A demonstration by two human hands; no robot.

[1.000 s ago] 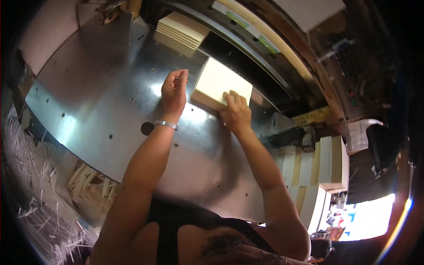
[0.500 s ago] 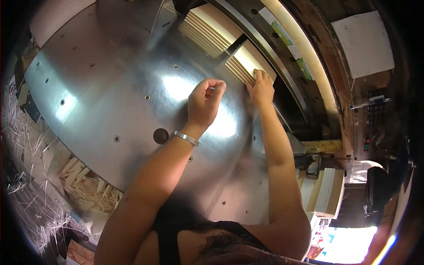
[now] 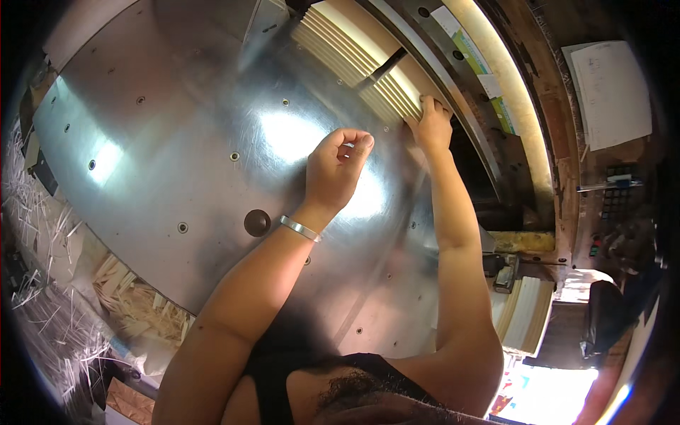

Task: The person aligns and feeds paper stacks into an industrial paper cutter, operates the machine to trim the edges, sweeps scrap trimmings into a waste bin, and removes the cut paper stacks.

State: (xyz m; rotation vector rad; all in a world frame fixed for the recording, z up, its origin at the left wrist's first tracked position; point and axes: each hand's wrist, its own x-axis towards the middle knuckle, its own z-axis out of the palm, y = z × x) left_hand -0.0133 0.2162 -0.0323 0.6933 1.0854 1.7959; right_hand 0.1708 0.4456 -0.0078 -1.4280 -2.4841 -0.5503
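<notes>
My right hand (image 3: pixel 433 129) is at the near right end of a stack of pale sheets (image 3: pixel 412 74), its fingers bent over the end and its thumb along the front side. A second pale stack (image 3: pixel 347 32) lies farther left, with a dark narrow gap between the two. My left hand (image 3: pixel 336 166) is above the shiny metal table (image 3: pixel 212 198), its fingers curled in toward the thumb in a loose fist. Nothing shows in it. A metal band (image 3: pixel 300 229) circles my left wrist.
A long metal beam (image 3: pixel 467 117) runs behind the stacks. White papers (image 3: pixel 610 92) hang at the right. Bundled sheets (image 3: pixel 523 315) stand at the lower right. Paper strips (image 3: pixel 49 340) and offcuts (image 3: pixel 138 301) lie at the left, past the table edge. A round hole (image 3: pixel 257 222) breaks the tabletop.
My right hand has moved a little farther away and right, and the right stack sits nearer the beam. My left hand keeps its curled shape, and the view has shifted slightly.
</notes>
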